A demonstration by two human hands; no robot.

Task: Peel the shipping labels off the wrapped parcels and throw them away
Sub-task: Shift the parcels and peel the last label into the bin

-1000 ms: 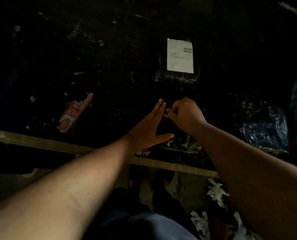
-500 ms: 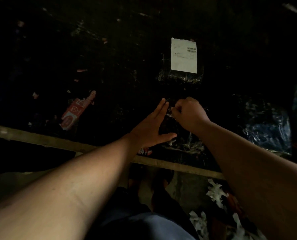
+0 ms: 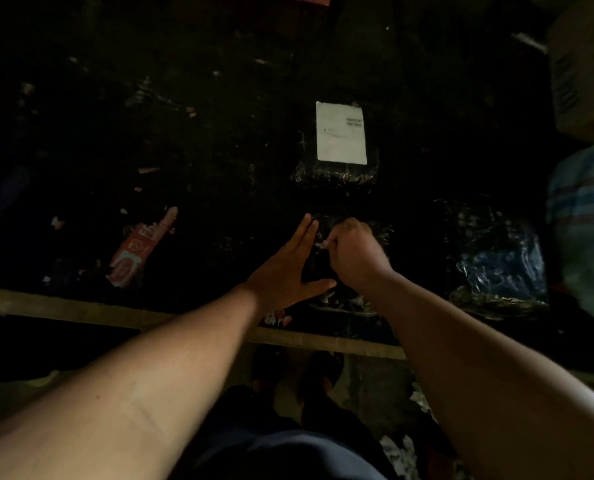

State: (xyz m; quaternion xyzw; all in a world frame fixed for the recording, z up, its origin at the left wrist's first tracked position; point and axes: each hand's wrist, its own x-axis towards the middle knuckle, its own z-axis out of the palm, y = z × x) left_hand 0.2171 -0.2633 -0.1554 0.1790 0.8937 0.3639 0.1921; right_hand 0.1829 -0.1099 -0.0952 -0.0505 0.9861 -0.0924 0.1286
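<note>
My left hand (image 3: 285, 271) lies flat, fingers straight, on the near black wrapped parcel (image 3: 344, 299), while my right hand (image 3: 352, 252) curls tight, pinching a pale label scrap (image 3: 321, 244) on it. Beyond this parcel sits another parcel (image 3: 337, 174) bearing a white shipping label (image 3: 340, 133); to its right, a blue parcel (image 3: 496, 268).

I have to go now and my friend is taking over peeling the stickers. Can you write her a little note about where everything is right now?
Left hand: flat, fingers straight, pressing on the near wrapped parcel.
Right hand: curled, pinching a small pale scrap at that parcel's top; too dark to tell if it is label.
Far parcel: white shipping label still fully stuck on.
Blue parcel at right: no label visible.
White crumpled scraps lie on the floor near the feet.
Left to do: finish the near parcel, peel the far label, throw the pieces away.
</note>
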